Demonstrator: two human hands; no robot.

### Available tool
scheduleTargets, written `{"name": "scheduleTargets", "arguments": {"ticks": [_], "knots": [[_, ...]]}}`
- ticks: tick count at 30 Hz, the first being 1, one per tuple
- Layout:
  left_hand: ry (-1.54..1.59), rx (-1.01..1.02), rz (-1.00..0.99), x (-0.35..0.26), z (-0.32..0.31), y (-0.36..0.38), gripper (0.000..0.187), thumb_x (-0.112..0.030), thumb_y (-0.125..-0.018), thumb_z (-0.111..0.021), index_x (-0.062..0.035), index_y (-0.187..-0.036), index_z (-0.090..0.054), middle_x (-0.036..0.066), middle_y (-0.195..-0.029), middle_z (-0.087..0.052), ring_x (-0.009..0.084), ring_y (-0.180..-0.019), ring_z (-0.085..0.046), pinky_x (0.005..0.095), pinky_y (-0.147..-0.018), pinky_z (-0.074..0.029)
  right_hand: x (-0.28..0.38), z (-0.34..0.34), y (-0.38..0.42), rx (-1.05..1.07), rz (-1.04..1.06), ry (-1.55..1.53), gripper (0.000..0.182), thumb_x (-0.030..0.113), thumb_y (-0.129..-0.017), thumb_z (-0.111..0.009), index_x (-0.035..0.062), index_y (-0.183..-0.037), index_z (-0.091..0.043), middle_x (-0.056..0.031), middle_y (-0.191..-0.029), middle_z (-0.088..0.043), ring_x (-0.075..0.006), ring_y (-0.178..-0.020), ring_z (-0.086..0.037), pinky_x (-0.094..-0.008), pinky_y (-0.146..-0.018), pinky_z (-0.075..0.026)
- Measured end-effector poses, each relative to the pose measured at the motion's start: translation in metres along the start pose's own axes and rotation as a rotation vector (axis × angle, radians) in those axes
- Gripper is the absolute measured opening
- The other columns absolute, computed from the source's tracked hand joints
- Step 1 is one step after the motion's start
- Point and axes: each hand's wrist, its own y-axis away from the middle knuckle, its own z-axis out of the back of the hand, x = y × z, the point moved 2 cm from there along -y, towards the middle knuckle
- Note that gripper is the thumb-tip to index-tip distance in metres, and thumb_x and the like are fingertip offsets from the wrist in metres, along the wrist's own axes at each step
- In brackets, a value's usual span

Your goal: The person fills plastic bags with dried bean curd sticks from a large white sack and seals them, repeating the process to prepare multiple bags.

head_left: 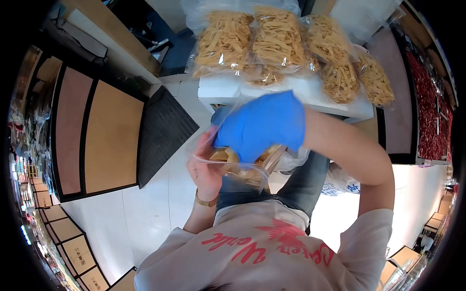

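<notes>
My left hand (206,169), bare with a gold watch at the wrist, pinches the rim of a clear plastic bag (262,180) above my lap. Pale yellow dried strips (242,172) lie inside that bag. Over its mouth bends my right hand (259,123) in a blue glove, reaching in. Its fingers are hidden by the back of the glove and the bag, so their grip cannot be made out.
Clear bags of yellow strips (279,39) stand on a white foam box (218,89) ahead. A dark mat (167,131) lies on the floor to the left beside a panelled display stand (110,133). Red packages (429,104) line the right side.
</notes>
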Motion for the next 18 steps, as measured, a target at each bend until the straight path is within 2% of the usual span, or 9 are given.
{"name": "scheduleTargets", "arguments": {"ticks": [2, 3, 6, 9, 11, 15, 17, 18], "knots": [[-0.012, -0.020, -0.031, -0.001, -0.004, -0.001, 0.056, -0.039, -0.097, -0.034, 0.0019, -0.136, -0.031, 0.022, -0.139, -0.036, 0.0305, -0.127, -0.039, 0.0439, -0.104, -0.033, -0.005, 0.009, 0.014, -0.188, 0.201, -0.067, 0.055, 0.038, -0.075, -0.064, 0.0178, -0.125, -0.054, -0.0131, -0.117, -0.058, -0.0258, -0.105, -0.056, -0.0333, -0.089, -0.045], [-0.063, 0.002, -0.046, -0.017, 0.014, -0.008, 0.056, -0.039, -0.097, -0.034, 0.0019, -0.136, -0.031, 0.022, -0.139, -0.036, 0.0305, -0.127, -0.039, 0.0439, -0.104, -0.033, 0.006, 0.025, 0.010, -0.236, 0.233, -0.062, 0.055, 0.038, -0.075, -0.064, 0.0178, -0.125, -0.054, -0.0131, -0.117, -0.058, -0.0258, -0.105, -0.056, -0.0333, -0.089, -0.045], [-0.001, 0.007, -0.001, -0.015, 0.011, -0.008, 0.054, -0.037, -0.097, -0.033, 0.0026, -0.134, -0.033, 0.023, -0.137, -0.037, 0.0300, -0.126, -0.040, 0.0439, -0.103, -0.035, 0.009, 0.038, 0.024, -0.214, 0.223, 0.085, 0.048, 0.039, -0.078, -0.063, 0.0187, -0.121, -0.057, -0.0129, -0.113, -0.059, -0.0269, -0.102, -0.057, -0.0353, -0.086, -0.046], [0.031, 0.013, 0.018, -0.015, 0.014, -0.009, 0.053, -0.037, -0.097, -0.033, 0.0027, -0.133, -0.034, 0.023, -0.135, -0.040, 0.0307, -0.124, -0.042, 0.0441, -0.102, -0.035, 0.001, 0.033, 0.036, -0.283, 0.176, -0.071, 0.039, 0.036, -0.083, -0.058, 0.0202, -0.118, -0.059, -0.0126, -0.111, -0.061, -0.0277, -0.100, -0.058, -0.0359, -0.085, -0.046], [0.021, 0.014, 0.034, -0.013, 0.012, -0.005, 0.053, -0.037, -0.097, -0.034, 0.0021, -0.134, -0.034, 0.023, -0.134, -0.042, 0.0318, -0.123, -0.044, 0.0443, -0.102, -0.036, 0.002, 0.031, 0.052, -0.414, 0.197, -0.292, 0.037, 0.035, -0.083, -0.056, 0.0155, -0.114, -0.061, -0.0070, -0.105, -0.065, -0.0261, -0.094, -0.061, -0.0342, -0.084, -0.047], [0.067, 0.019, 0.022, -0.011, 0.014, -0.002, 0.051, -0.035, -0.098, -0.034, -0.0005, -0.135, -0.035, 0.024, -0.133, -0.042, 0.0335, -0.122, -0.044, 0.0448, -0.102, -0.035, -0.004, 0.013, 0.071, -0.536, 0.275, -0.515, 0.030, 0.025, -0.088, -0.054, 0.0107, -0.113, -0.062, -0.0081, -0.101, -0.066, -0.0222, -0.094, -0.062, -0.0339, -0.085, -0.047], [0.064, 0.025, -0.027, -0.011, 0.016, -0.004, 0.050, -0.036, -0.098, -0.033, -0.0034, -0.136, -0.034, 0.024, -0.134, -0.041, 0.0344, -0.124, -0.042, 0.0453, -0.103, -0.034, -0.018, -0.003, 0.088, -0.959, 0.395, -0.657, 0.030, 0.019, -0.089, -0.054, 0.0041, -0.115, -0.059, -0.0101, -0.107, -0.064, -0.0194, -0.102, -0.059, -0.0325, -0.090, -0.044], [0.069, 0.015, -0.032, -0.010, 0.018, -0.004, 0.050, -0.036, -0.098, -0.033, -0.0034, -0.136, -0.034, 0.024, -0.134, -0.041, 0.0344, -0.124, -0.042, 0.0453, -0.103, -0.034, -0.021, -0.018, 0.084, -0.949, 0.396, -0.650, 0.030, 0.019, -0.089, -0.054, 0.0041, -0.115, -0.059, -0.0101, -0.107, -0.064, -0.0194, -0.102, -0.059, -0.0325, -0.090, -0.044]]}}
